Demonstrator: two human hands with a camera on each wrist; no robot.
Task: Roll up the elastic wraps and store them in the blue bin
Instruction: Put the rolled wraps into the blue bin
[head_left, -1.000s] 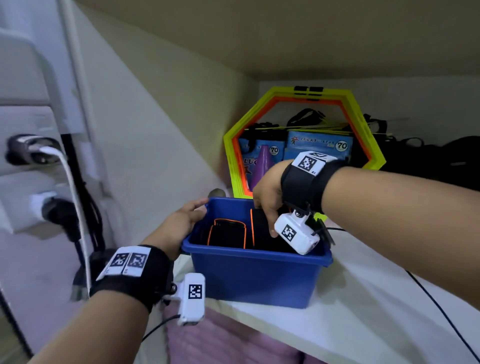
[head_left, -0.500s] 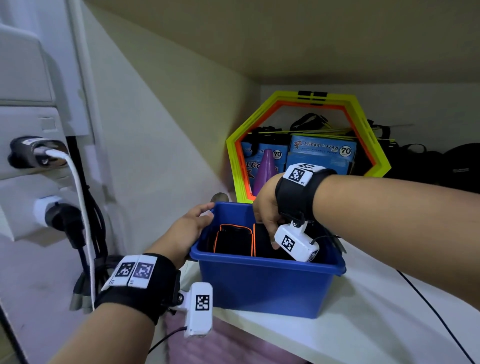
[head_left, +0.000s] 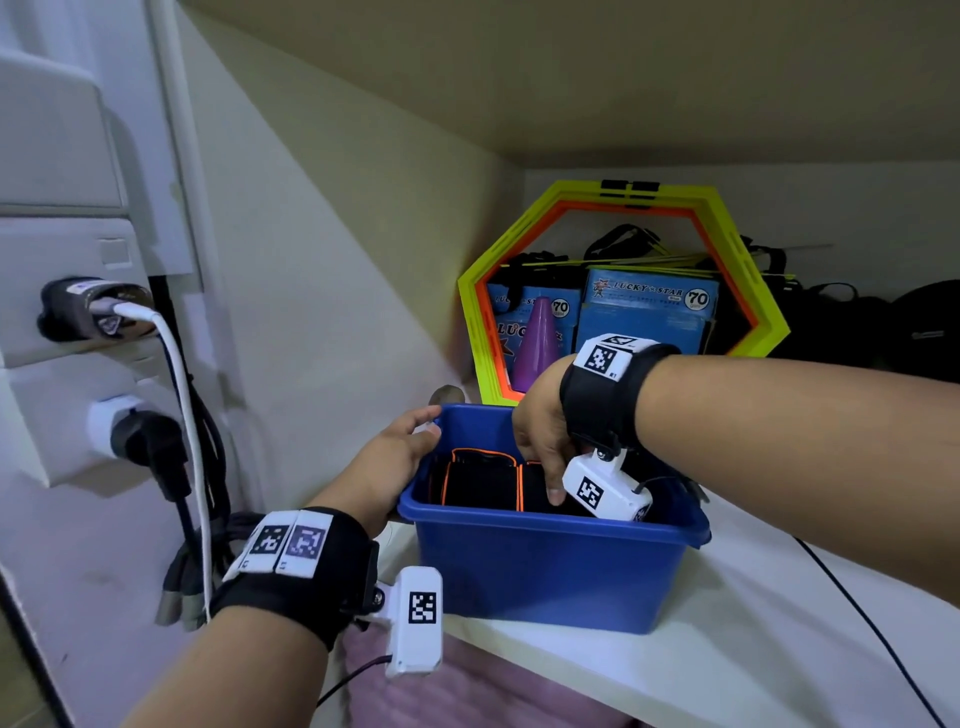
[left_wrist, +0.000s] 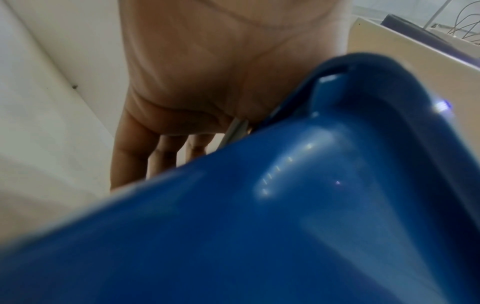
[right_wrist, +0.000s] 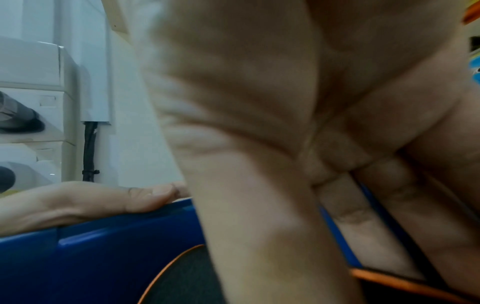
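Note:
The blue bin (head_left: 545, 571) stands at the front left corner of a white shelf (head_left: 753, 649). Inside it, side by side, are two rolled black elastic wraps with orange edging, the left roll (head_left: 480, 478) and the right roll (head_left: 535, 488). My left hand (head_left: 395, 457) holds the bin's left rim, thumb on top (right_wrist: 103, 197) and fingers down the outside wall (left_wrist: 161, 156). My right hand (head_left: 540, 441) reaches down into the bin and grips the right roll, thumb in front and fingers behind it. The right roll's far side is hidden.
A yellow and orange hexagonal frame (head_left: 478, 291) stands behind the bin, with blue boxes (head_left: 649, 312) and a purple cone (head_left: 537, 338) in it. Black bags (head_left: 883, 327) lie at the back right. Plugs and cables (head_left: 187, 441) hang on the left wall. Pink fabric (head_left: 467, 691) lies below the shelf.
The view has shifted a little. My right hand has sunk slightly deeper into the bin on the right roll. My left hand stays on the rim.

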